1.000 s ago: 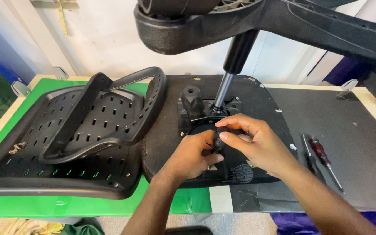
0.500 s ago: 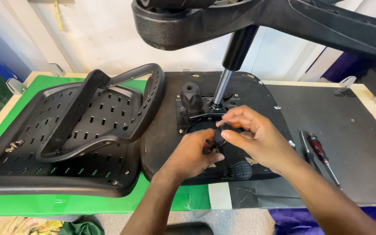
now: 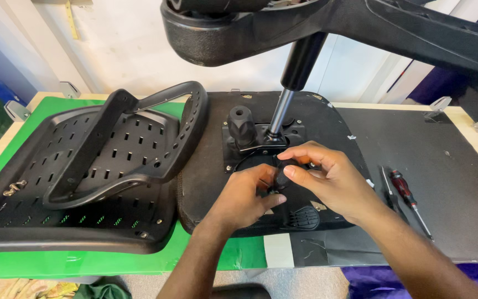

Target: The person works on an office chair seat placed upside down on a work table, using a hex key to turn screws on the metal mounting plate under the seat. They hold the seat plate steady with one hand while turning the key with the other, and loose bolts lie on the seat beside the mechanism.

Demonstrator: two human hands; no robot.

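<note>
Knob (image 3: 281, 178) pinched between my left hand (image 3: 244, 198) and right hand (image 3: 327, 177) on upturned seat (image 3: 206, 177); mechanism plate (image 3: 250, 145) mounted; perforated backrest (image 3: 84, 166) apparently unattached.

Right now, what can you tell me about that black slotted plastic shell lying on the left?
The backrest shell is black, hard-looking plastic pierced with rows of small slots. It lies flat on the green mat, its looped armrest frame arching over it. A small metal fitting sits at its left edge. Neither hand touches it; its right edge meets the seat underside.

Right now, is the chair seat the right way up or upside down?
Upside down. The black padded chair seat lies flat on the workbench with its metal mechanism plate facing up, and the black star-shaped wheel base pointing overhead.
</note>
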